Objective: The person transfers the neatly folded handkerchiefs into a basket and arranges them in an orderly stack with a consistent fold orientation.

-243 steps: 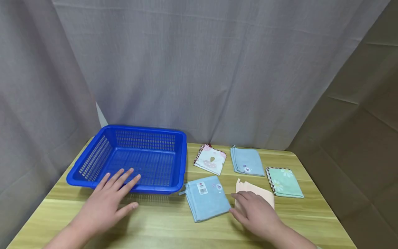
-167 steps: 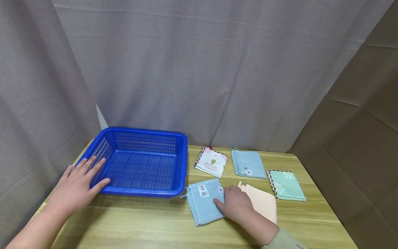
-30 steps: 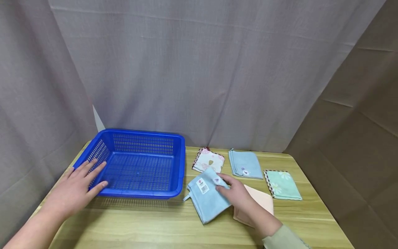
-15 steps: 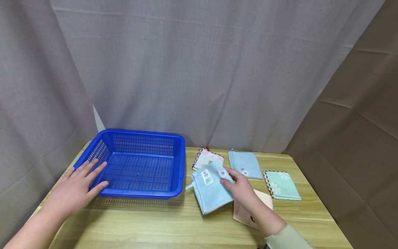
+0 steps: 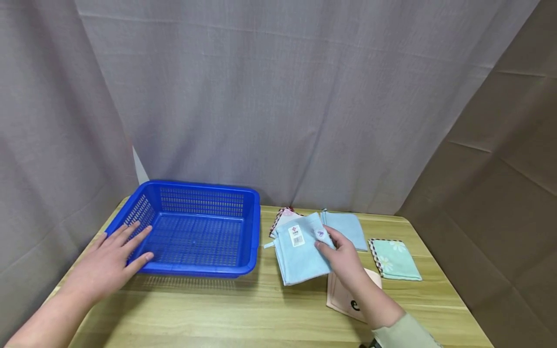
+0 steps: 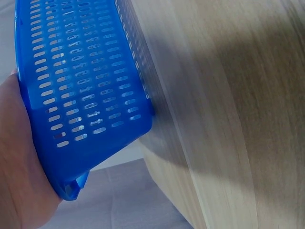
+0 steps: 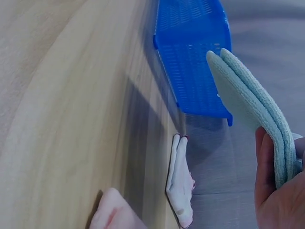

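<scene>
My right hand [image 5: 344, 253] pinches a folded light blue towel [image 5: 302, 258] by its right edge, thumb on top. A white barcode label and a small purple print show on its face. In the right wrist view the folded towel [image 7: 252, 100] hangs above the table, its layers seen edge-on, fingers beneath. My left hand [image 5: 104, 263] rests with spread fingers on the front left rim of a blue plastic basket [image 5: 196, 268]. The left wrist view shows that hand [image 6: 21, 157] against the outside of the basket's slotted wall [image 6: 86, 71].
Behind the held towel lie a partly covered white and pink towel [image 5: 285, 217] and another blue towel [image 5: 350, 227]. A green flowered towel [image 5: 398, 261] is at the right. Below the right wrist lies a peach towel [image 5: 344, 299]. Grey curtain [image 5: 278, 96] stands behind the wooden table [image 5: 217, 314].
My right hand has taken the blue towel by its edge and raised it off the table, moving up and slightly right. The left hand shifted left along the basket rim earlier, then stayed there.
</scene>
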Motion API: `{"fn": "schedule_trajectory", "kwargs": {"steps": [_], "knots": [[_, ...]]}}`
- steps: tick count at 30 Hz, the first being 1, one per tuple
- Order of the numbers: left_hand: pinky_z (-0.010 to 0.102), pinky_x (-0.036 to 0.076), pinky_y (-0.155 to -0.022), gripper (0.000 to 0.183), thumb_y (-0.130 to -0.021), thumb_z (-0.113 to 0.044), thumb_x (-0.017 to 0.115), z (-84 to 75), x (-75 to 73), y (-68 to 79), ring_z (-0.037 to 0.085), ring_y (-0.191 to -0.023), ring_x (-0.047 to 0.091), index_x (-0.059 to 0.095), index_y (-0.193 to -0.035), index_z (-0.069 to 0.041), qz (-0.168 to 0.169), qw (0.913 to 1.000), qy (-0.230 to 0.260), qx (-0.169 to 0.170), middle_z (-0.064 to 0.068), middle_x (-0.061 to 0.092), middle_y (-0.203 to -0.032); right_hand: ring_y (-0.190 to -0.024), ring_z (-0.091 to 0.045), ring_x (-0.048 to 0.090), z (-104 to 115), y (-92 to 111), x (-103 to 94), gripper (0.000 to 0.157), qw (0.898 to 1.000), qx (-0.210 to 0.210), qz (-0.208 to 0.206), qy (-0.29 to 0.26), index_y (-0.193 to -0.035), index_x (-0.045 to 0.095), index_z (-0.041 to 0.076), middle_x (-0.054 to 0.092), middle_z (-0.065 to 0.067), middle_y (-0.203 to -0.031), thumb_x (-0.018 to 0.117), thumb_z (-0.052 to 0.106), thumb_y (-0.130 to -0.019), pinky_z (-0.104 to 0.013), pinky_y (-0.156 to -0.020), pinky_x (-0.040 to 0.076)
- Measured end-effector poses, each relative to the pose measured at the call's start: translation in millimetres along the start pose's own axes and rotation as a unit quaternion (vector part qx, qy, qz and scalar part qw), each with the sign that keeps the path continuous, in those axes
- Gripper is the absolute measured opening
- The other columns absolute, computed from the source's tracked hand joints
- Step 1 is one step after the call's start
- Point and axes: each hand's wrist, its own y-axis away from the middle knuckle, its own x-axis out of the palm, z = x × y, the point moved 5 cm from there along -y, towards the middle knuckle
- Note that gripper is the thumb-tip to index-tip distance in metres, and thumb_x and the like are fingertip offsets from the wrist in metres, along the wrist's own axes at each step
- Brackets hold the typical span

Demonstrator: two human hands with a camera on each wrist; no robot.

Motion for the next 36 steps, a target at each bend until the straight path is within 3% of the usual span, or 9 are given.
{"fn": "schedule_trajectory", "kwargs": {"steps": [16,29,36], "knots": [[0.069,0.017,-0.110,0.063,-0.100,-0.054,0.050,-1.5,0.1,-2.1,0.046,-0.137,0.036,0.042,-0.152,-0.018,0.005,1.0000,0.001,0.000,0.022,0.039,-0.152,-0.092,-0.011,0.060,18.4,-4.9,11.4,0.052,0.996,-0.017,-0.038,-0.075,-0.143,0.052,0.007,0.059,-0.019,-0.126,0.065,0.005,-0.094,-0.022,-0.073,0.055],[0.069,0.019,-0.109,0.063,-0.099,-0.052,0.052,-1.6,-1.0,-0.3,0.047,-0.135,0.038,0.044,-0.150,-0.017,-0.002,1.0000,-0.001,0.000,0.022,0.041,-0.151,-0.088,-0.007,0.065,17.6,-11.1,39.9,0.053,0.980,0.016,-0.023,-0.197,-0.146,0.046,0.008,0.052,-0.016,-0.137,0.062,0.005,-0.096,-0.023,-0.075,0.056],[0.069,0.018,-0.109,0.064,-0.099,-0.053,0.052,-2.0,-1.2,-1.3,0.047,-0.136,0.038,0.044,-0.151,-0.017,0.000,1.0000,-0.002,0.001,0.021,0.041,-0.151,-0.086,-0.009,0.065,21.9,-11.2,54.9,0.054,0.971,0.031,-0.024,-0.234,-0.147,0.045,0.007,0.053,-0.016,-0.136,0.062,0.005,-0.095,-0.023,-0.072,0.056]]}}
